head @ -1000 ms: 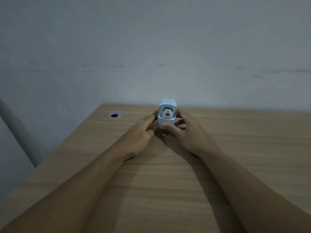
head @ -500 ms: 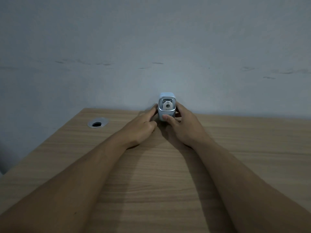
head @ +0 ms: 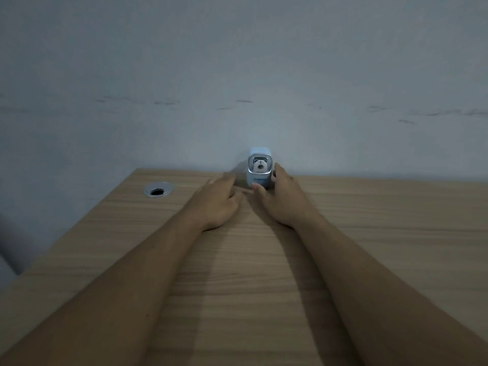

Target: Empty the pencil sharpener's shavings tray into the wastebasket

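Standing upright at the far edge of the desk (head: 369, 233), the pencil sharpener (head: 259, 169) is clasped by the right hand (head: 284, 200), thumb at its lower front. Just left of the sharpener, the left hand (head: 217, 200) is held loosely apart, touching nothing. Tray still seated; wastebasket unseen.

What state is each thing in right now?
Sharpener: upright at the desk's far edge, tray shut.
Right hand: fingers around the sharpener's right side, thumb at its lower front.
Left hand: open, just left of the sharpener; contact unclear.
Desk: bare wood.
Grommet: open hole, no cable.
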{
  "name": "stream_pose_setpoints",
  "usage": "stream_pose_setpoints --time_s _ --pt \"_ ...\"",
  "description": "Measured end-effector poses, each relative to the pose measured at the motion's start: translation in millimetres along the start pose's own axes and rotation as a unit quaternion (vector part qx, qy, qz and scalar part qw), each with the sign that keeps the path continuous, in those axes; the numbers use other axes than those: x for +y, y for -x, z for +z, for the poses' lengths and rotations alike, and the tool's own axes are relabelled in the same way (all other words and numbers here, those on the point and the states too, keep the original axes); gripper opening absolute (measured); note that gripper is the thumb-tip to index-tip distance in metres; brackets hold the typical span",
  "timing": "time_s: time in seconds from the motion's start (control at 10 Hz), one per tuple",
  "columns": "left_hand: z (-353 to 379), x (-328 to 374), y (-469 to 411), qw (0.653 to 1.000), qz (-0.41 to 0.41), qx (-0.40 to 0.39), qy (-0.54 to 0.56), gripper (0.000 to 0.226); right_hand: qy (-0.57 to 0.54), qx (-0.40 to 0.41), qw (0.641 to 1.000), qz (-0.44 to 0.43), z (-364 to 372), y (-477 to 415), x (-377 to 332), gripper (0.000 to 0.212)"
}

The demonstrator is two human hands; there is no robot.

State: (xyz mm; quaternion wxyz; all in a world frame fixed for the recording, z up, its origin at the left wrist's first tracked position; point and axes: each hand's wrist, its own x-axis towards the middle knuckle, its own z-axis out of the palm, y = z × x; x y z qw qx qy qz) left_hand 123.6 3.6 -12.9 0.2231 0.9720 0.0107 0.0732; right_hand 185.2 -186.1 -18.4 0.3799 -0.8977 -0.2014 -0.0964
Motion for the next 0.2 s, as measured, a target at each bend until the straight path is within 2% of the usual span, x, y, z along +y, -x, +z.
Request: stream_pose_setpoints --time_s 0.2 --pt "-5.1 7.0 52.0 0.998 -0.008 0.022 -0.062 0.066 0.152 -0.013 0.988 0.039 -10.2 44.0 -7.7 0.056"
